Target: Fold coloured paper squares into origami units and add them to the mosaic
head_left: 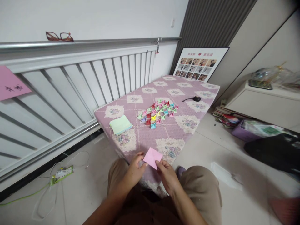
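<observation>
A square of pink paper (152, 157) is held over the near edge of the table. My right hand (167, 175) pinches its lower right corner between thumb and fingers. At its left side is my left hand (135, 171), thumb and fingers apart around the paper's left corner; the thumb tip meets the lower left edge. Beyond the hands, several small folded paper pieces (153, 117) in many colours stand in rows on the table. A stack of light green paper (121, 124) lies to their left.
The table (145, 137) has a pink flowered cloth. A black object with a thin handle (196, 98) lies at its right side. A photo board (199, 64) stands behind. White railings (117, 75) run along the left, and a power strip (62, 175) is on the floor.
</observation>
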Demonstrator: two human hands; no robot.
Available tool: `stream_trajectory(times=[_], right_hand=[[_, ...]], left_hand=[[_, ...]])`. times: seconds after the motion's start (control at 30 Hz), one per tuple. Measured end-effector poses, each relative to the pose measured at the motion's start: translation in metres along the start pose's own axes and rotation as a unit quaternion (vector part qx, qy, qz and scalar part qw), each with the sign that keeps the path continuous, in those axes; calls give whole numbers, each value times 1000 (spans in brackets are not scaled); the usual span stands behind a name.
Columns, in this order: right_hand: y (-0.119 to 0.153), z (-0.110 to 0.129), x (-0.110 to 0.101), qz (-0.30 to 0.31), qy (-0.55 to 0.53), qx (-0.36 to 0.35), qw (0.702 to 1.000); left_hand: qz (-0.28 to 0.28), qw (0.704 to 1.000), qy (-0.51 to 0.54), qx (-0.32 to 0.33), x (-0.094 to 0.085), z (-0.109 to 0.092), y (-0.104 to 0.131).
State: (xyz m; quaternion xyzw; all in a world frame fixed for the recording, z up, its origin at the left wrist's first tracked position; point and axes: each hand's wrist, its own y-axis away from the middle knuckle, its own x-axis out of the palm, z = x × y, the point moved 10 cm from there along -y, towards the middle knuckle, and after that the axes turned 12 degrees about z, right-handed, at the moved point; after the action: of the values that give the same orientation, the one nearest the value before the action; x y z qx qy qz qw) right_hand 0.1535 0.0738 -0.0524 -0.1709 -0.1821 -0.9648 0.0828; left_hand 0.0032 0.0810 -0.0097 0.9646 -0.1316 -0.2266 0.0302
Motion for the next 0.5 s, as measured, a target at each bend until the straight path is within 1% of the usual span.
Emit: stream_trajectory(times=[0.03,0.1,0.2,0.27,0.33,0.37,0.4,0.43,0.47,0.5], right_hand=[[2,-1,4,11,-22,9,1000],[5,1,10,25,-53,22,998],[5,6,8,19,-57,26,998],[2,9,0,8,-22,16,1000],[-1,16,-15,-21,50,-21,998],[-1,23,-25,-47,98,-51,993],[1,31,-33,-71,157,-88,981],[5,39,-38,-89,227,-121,962],[10,47,-39,-98,303,-155,935],[15,54,-33,-88,380,-193,900]], left_hand=[[14,1000,3,5,-2,-3,-1],[62,998,18,-10,-4,-2,-5],[156,987,23,-31,2,0,-11],[191,981,11,-36,5,3,-16],[195,980,4,-50,6,11,-22],[191,980,5,-60,7,16,-26],[188,980,7,-67,9,22,-28],[187,980,10,-73,11,27,-30],[185,979,13,-78,14,32,-32],[184,979,15,-81,16,35,-34]])
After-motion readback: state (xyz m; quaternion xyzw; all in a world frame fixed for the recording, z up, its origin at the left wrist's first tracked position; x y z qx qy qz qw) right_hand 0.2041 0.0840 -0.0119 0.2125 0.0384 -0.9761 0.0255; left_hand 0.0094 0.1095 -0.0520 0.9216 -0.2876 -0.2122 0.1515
